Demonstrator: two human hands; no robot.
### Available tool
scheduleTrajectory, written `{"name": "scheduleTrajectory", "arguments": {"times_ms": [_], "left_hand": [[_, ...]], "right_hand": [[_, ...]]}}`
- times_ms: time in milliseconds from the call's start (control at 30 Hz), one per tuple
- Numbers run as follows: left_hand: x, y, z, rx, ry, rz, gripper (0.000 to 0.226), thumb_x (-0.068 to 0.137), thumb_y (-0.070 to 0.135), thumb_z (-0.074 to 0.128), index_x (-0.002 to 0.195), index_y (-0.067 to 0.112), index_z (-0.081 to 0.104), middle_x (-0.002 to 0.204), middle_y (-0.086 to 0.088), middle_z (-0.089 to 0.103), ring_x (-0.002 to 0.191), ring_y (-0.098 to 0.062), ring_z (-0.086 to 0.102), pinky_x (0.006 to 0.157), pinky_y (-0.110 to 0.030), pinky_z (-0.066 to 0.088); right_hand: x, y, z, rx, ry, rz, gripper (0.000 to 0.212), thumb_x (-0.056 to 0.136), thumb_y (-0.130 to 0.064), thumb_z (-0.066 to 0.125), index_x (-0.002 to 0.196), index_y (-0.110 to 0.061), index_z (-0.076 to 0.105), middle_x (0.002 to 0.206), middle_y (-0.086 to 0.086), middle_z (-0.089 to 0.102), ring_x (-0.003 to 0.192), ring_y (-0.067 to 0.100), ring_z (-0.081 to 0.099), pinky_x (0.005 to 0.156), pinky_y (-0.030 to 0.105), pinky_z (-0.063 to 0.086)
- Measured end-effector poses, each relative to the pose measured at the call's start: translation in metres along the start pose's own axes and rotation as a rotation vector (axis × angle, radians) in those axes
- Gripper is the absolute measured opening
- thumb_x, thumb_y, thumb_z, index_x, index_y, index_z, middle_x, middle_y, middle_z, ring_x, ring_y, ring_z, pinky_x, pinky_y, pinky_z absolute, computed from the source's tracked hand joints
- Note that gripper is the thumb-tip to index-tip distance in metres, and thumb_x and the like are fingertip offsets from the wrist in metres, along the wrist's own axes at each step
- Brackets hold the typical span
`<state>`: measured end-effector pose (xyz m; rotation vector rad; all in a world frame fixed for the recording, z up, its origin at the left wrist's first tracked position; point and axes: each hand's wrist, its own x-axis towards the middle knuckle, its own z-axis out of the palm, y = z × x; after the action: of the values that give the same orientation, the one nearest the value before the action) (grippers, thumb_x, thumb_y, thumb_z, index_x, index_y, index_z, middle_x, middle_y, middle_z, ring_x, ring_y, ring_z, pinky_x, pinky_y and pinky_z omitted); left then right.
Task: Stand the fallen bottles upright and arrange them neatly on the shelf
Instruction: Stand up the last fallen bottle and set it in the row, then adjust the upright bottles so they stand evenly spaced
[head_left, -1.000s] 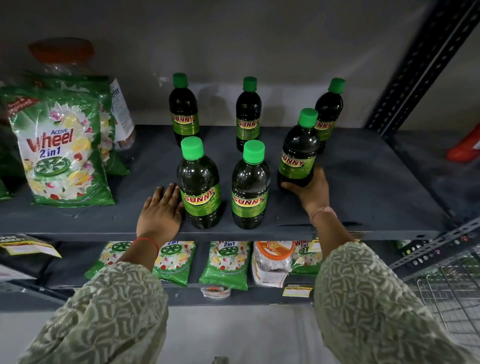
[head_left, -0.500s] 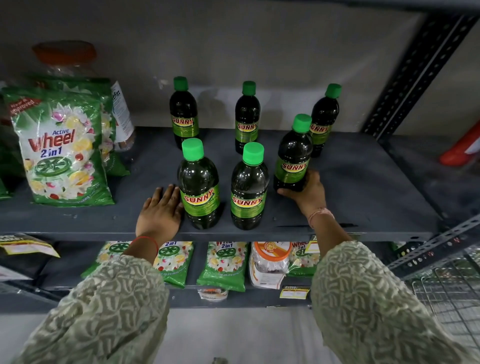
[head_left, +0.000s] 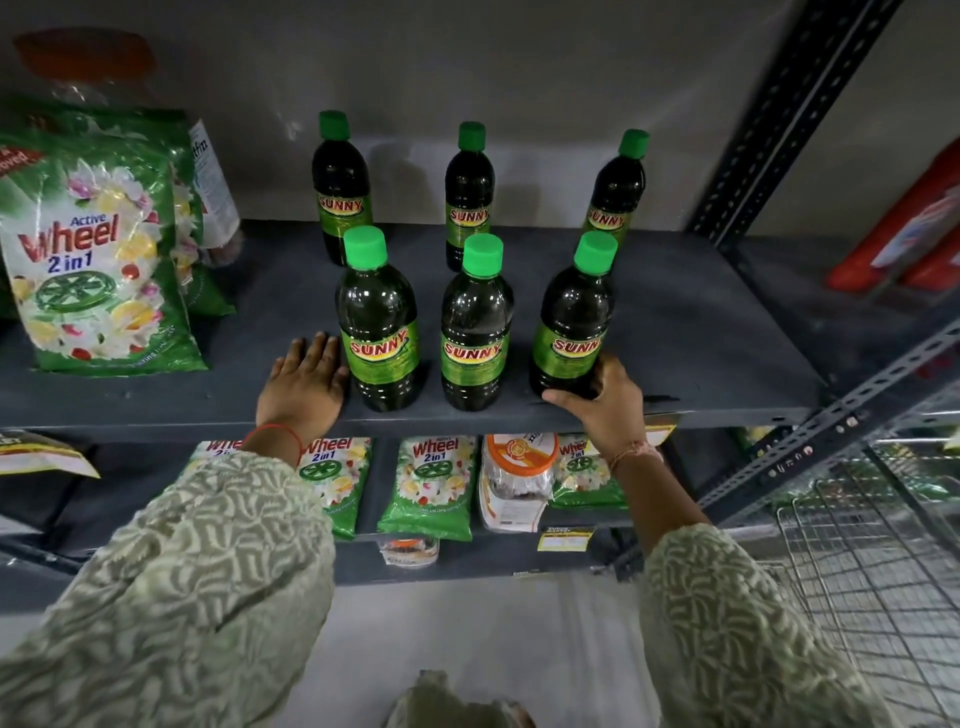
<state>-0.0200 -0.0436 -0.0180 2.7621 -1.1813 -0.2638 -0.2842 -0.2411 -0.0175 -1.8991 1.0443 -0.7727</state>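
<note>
On the dark grey metal shelf (head_left: 675, 332), the right hand (head_left: 605, 402) grasps the base of the front-right dark green-capped plastic bottle (head_left: 571, 322), while the left hand (head_left: 304, 387) lies flat and unclenched beside the front-left bottle (head_left: 379, 327).

Six upright bottles (head_left: 377, 322), two hands (head_left: 304, 387), one wire basket (head_left: 878, 561)

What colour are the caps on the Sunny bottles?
Bright green, on every bottle; clearest in the head view on the front middle bottle's cap.
</note>
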Motion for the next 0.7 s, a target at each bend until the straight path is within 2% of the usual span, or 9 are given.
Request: {"name": "scheduleTrajectory", "arguments": {"times_ms": [200,300,333,400,467,533,600,633,700], "left_hand": [[0.001,-0.002,0.004,-0.058,0.047,-0.01,0.053,0.099,0.029,0.023,0.148,0.016,0.009,0.16,-0.004,0.005,0.147,-0.026,0.004,0.121,-0.041,0.008],[-0.002,0.001,0.004,-0.19,0.112,-0.016,0.05,0.098,0.024,0.027,0.146,0.01,0.021,0.157,-0.011,0.019,0.145,-0.03,0.014,0.119,-0.042,0.013],[-0.008,0.001,0.004,-0.301,0.192,-0.046,0.046,0.098,0.021,0.029,0.141,0.004,0.032,0.152,-0.018,0.031,0.141,-0.034,0.024,0.117,-0.043,0.02],[-0.033,0.005,0.01,-0.52,0.482,-0.134,0.037,0.097,0.015,0.036,0.119,-0.008,0.054,0.122,-0.032,0.056,0.117,-0.044,0.048,0.101,-0.047,0.037],[-0.074,0.024,0.019,-0.596,0.697,-0.132,0.037,0.094,0.023,0.041,0.097,-0.008,0.062,0.093,-0.031,0.064,0.092,-0.044,0.055,0.085,-0.043,0.039],[-0.104,0.056,0.031,-0.655,0.616,-0.008,0.046,0.087,0.038,0.043,0.096,-0.001,0.066,0.092,-0.025,0.068,0.091,-0.04,0.058,0.082,-0.036,0.041],[-0.113,0.094,0.04,-0.741,0.449,0.038,0.057,0.079,0.046,0.052,0.113,0.001,0.062,0.109,-0.021,0.067,0.104,-0.036,0.059,0.09,-0.036,0.044],[-0.111,0.111,0.04,-0.822,0.403,0.029,0.064,0.076,0.044,0.062,0.123,0.001,0.056,0.12,-0.021,0.063,0.112,-0.034,0.057,0.096,-0.04,0.046],[-0.099,0.136,0.036,-1.001,0.362,-0.028,0.082,0.07,0.029,0.077,0.137,0.002,0.039,0.138,-0.021,0.049,0.129,-0.032,0.045,0.108,-0.047,0.04]], "right_hand": [[-0.012,0.0,-0.004,0.006,-0.004,0.019,0.06,0.062,-0.023,0.083,0.11,-0.007,0.05,0.104,0.003,0.061,0.095,0.017,0.056,0.078,0.028,0.043],[-0.015,-0.001,-0.004,-0.003,-0.015,0.011,0.06,0.063,-0.023,0.082,0.111,-0.008,0.049,0.106,0.005,0.061,0.098,0.02,0.057,0.079,0.028,0.044],[-0.015,-0.001,-0.005,-0.012,-0.021,0.009,0.062,0.062,-0.023,0.082,0.113,-0.009,0.048,0.109,0.007,0.062,0.1,0.021,0.057,0.08,0.028,0.044],[-0.015,-0.002,-0.006,-0.027,-0.043,0.009,0.072,0.06,-0.024,0.083,0.12,-0.012,0.045,0.117,0.008,0.061,0.106,0.022,0.056,0.084,0.03,0.043],[-0.017,-0.004,-0.007,0.032,-0.061,0.005,0.089,0.056,-0.022,0.085,0.13,-0.017,0.037,0.123,0.005,0.058,0.11,0.019,0.053,0.091,0.032,0.043],[-0.018,-0.006,-0.006,0.059,-0.05,-0.01,0.096,0.053,-0.023,0.086,0.133,-0.02,0.033,0.122,0.0,0.056,0.109,0.015,0.051,0.092,0.03,0.042],[-0.02,-0.008,-0.003,0.044,-0.027,-0.017,0.092,0.054,-0.025,0.086,0.132,-0.019,0.036,0.12,-0.001,0.056,0.107,0.013,0.05,0.091,0.03,0.041],[-0.022,-0.008,-0.002,0.027,-0.015,-0.022,0.088,0.056,-0.025,0.085,0.13,-0.018,0.038,0.12,0.002,0.058,0.108,0.016,0.051,0.092,0.032,0.042],[-0.024,-0.008,0.0,-0.016,0.012,-0.046,0.077,0.059,-0.026,0.083,0.124,-0.013,0.044,0.118,0.01,0.061,0.11,0.025,0.054,0.093,0.037,0.045]]}}
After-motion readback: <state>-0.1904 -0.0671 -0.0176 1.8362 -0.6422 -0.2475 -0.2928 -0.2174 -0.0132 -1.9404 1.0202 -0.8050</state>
